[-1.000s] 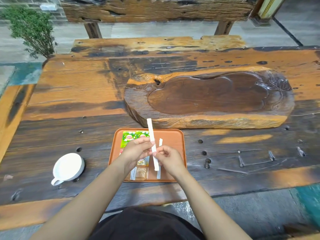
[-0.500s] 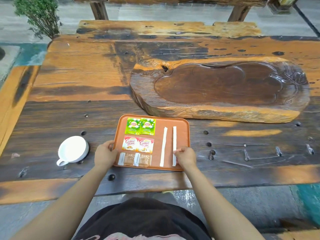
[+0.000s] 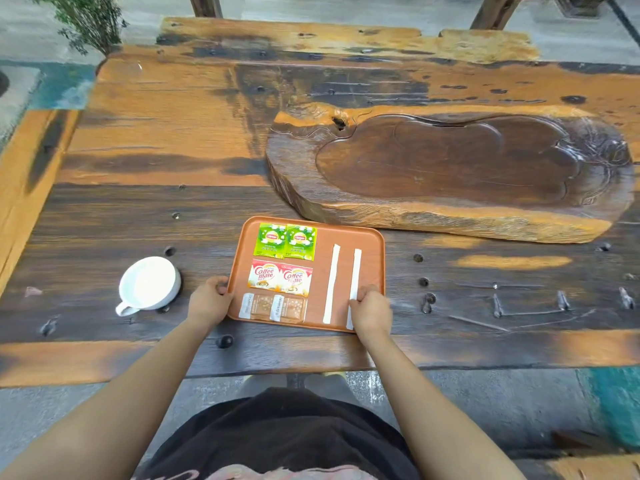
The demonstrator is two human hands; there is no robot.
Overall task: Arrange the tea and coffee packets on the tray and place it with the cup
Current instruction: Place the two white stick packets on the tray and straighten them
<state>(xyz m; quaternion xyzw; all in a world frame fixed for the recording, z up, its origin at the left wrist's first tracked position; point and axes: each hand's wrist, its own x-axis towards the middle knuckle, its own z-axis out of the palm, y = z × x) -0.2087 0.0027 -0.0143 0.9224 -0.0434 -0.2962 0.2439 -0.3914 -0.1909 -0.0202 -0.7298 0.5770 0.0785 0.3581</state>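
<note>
An orange tray (image 3: 372, 263) lies on the wooden table near its front edge. On it sit two green tea packets (image 3: 284, 240), two red-and-white Coffee mate packets (image 3: 280, 277), two brown sachets (image 3: 273, 308) and two long white stick packets (image 3: 332, 284). My left hand (image 3: 207, 301) grips the tray's left rim. My right hand (image 3: 369, 308) holds the tray's near right corner, its fingers over the end of the right stick. A white cup (image 3: 147, 285) stands on the table just left of the tray, handle toward me.
A big carved wooden slab tray (image 3: 450, 174) lies behind and right of the orange tray, almost touching its far edge. The table (image 3: 156, 161) has bolt holes and metal studs to the right. A green plant (image 3: 88, 20) stands at the far left.
One second ago both hands held a white stick above the tray. That stick now lies on the tray beside the other, and my hands have dropped to the tray's left and right edges.
</note>
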